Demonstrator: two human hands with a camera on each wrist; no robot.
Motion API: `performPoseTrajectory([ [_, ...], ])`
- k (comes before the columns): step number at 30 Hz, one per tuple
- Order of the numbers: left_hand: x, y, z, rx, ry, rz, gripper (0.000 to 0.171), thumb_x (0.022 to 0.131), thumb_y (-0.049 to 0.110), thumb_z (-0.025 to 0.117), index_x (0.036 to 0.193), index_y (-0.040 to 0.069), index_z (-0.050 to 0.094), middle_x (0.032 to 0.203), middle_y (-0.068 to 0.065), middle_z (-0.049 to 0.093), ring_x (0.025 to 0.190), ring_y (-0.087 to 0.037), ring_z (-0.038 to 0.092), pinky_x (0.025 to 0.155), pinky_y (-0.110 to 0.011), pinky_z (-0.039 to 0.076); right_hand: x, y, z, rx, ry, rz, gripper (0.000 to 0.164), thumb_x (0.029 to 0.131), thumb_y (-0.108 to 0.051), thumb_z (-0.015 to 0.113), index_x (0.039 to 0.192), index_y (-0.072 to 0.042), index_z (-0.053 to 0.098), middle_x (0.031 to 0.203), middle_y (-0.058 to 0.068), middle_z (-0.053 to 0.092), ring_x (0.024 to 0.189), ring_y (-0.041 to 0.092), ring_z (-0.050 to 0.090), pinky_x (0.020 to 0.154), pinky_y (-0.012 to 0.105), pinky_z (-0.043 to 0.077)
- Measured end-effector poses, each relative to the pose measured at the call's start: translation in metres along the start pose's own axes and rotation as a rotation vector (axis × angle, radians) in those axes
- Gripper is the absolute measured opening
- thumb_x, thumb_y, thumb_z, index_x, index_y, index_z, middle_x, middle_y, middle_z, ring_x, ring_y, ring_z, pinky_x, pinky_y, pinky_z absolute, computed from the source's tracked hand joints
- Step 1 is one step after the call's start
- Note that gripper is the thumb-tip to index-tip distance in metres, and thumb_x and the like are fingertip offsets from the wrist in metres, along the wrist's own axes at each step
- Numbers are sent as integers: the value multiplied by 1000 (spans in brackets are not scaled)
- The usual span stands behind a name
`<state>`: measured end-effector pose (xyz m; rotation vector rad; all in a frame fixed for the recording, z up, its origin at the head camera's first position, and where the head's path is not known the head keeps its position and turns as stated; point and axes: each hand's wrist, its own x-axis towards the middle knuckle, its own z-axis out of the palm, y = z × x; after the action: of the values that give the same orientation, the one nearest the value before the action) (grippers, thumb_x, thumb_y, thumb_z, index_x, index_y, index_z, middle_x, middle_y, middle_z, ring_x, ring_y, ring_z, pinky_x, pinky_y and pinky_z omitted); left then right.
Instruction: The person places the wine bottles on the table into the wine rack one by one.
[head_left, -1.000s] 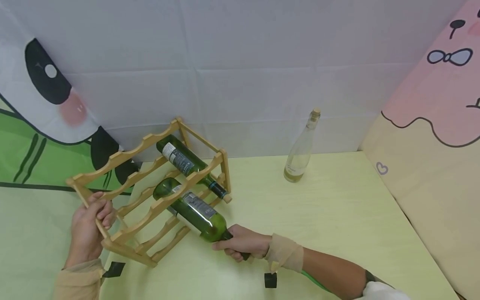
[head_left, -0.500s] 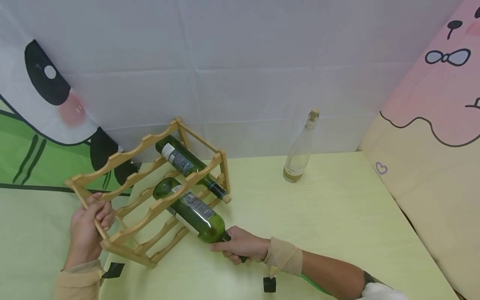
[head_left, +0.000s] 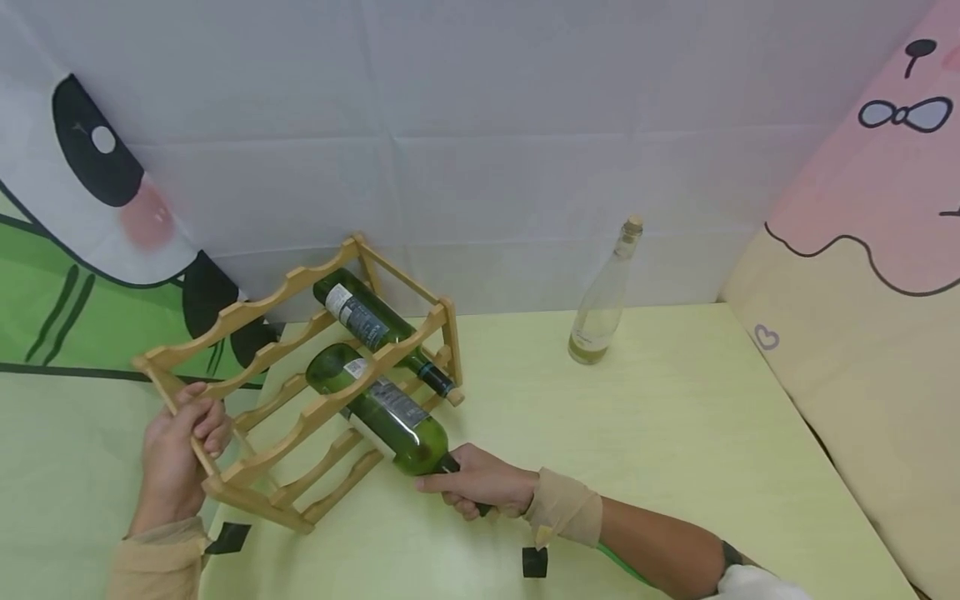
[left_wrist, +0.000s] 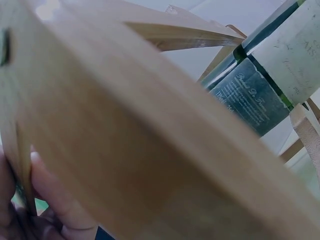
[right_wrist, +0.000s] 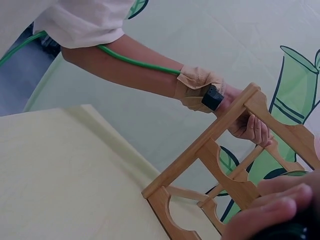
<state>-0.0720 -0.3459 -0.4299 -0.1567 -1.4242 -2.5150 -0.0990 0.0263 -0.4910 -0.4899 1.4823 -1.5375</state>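
In the head view, a light wooden wine rack (head_left: 324,408) stands at an angle on the table. My left hand (head_left: 180,442) grips the upright at its left end; the right wrist view shows those curled fingers (right_wrist: 255,131) too. With my right hand (head_left: 491,483) I hold a green wine bottle (head_left: 420,440) by its dark neck. This bottle slants, base end inside the rack below the front top rail, neck toward me. Whether it rests on a lower rail is unclear. Another green wine bottle (head_left: 358,312) with a cork lies in the rack farther back.
A clear corked bottle (head_left: 597,308) with a little yellowish liquid stands upright toward the back of the pale yellow table (head_left: 675,433). Behind the table hangs a grey-white cloth (head_left: 510,183). A cartoon-printed cloth (head_left: 847,242) borders the right side.
The bottle in my right hand has shifted slightly up and to the left, its base end higher in the rack. My left hand, the rack and the other bottles have stayed put.
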Motion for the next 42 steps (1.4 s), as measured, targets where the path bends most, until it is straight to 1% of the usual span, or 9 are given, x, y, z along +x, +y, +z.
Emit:
performPoseTrajectory([
  [5,0,0,0,17,0,-3,8,108,-2,26,116,1,27,61,-2,38,47,-11,36,41,-18,34,2,0,1,9,-7,2,19,97,-28,63,102,-10,64,56,-3,34,44,7,30,44,24,29],
  [9,0,0,1,14,0,-2,8,108,-3,26,116,0,27,61,-2,38,47,-12,34,40,-18,33,7,-1,3,13,-4,8,19,97,-28,63,96,-10,62,56,-3,35,44,8,31,45,24,30],
  [17,-1,-1,1,15,8,-3,9,108,-2,26,116,0,28,61,-2,38,46,-11,36,40,-18,33,19,-4,7,12,-6,4,21,97,-28,63,86,-11,58,55,-2,33,45,8,31,46,24,30],
  [22,-1,-2,0,16,11,-1,9,108,-2,27,116,0,28,61,-2,39,46,-11,37,41,-18,34,26,-8,9,12,-3,1,31,97,-27,63,74,-12,48,54,-3,31,45,8,30,46,23,30],
  [26,0,-2,0,10,17,-3,10,108,-2,27,117,0,28,61,-2,40,47,-11,38,41,-18,35,33,-9,10,33,5,5,37,97,-29,63,71,-13,42,55,-3,31,46,8,29,46,23,30],
  [31,0,-1,0,9,17,-7,10,108,-2,28,118,0,28,61,-2,40,46,-11,38,41,-18,34,40,-9,12,52,10,6,36,96,-31,64,72,-13,44,56,-3,30,46,8,29,46,23,29],
  [38,1,-2,0,12,17,-8,10,108,-2,28,117,1,27,61,-1,39,46,-10,39,41,-18,34,48,-11,13,25,46,1,33,95,-34,66,75,-13,50,56,-2,31,45,8,32,46,23,31],
  [42,1,-2,0,18,16,-5,10,108,-2,28,117,1,27,61,-1,39,45,-10,40,41,-18,34,52,-13,13,1,54,-5,39,95,-37,66,70,-14,46,56,-1,32,44,9,32,46,24,31],
])
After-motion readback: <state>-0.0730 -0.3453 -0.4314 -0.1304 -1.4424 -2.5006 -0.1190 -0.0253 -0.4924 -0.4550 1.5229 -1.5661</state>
